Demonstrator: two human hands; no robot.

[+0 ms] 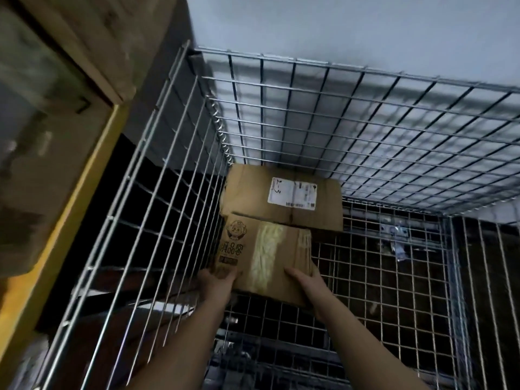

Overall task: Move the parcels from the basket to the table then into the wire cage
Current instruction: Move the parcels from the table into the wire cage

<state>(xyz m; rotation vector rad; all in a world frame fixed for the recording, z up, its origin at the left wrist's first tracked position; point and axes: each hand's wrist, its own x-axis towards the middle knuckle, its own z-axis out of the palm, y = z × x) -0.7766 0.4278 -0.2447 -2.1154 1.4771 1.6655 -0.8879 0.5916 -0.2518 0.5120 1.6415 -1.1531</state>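
The wire cage [365, 130] fills most of the view, a tall open-topped box of silver mesh with its far wall against a pale wall [337, 23] and its left wall running beside stacked brown cartons [56, 80] that stand on a yellow-edged surface [56, 243]. Inside, on the mesh floor, two cardboard parcels sit in the far left corner. The larger parcel [281, 201] lies flat against the far wall and close to the left wall, carrying a white shipping label [292, 194] with handwriting on its top face. The smaller parcel [264, 251] overlaps the near edge of the larger one and tilts toward the camera, its top printed with a cartoon logo and characters at the left and crossed by a pale strip of tape down the middle. Both arms reach down into the cage. The left hand [216, 282] has its grip closed round the near left corner of the smaller parcel, the thumb lying over the top face and the fingers hidden beneath. The right hand [306, 285] grips the near right corner, thumb on top along the edge, the remaining fingers out of sight below. Right of the parcels the cage floor shows a small metal latch [394, 237] low against the right wall, dark floor visible through the mesh.
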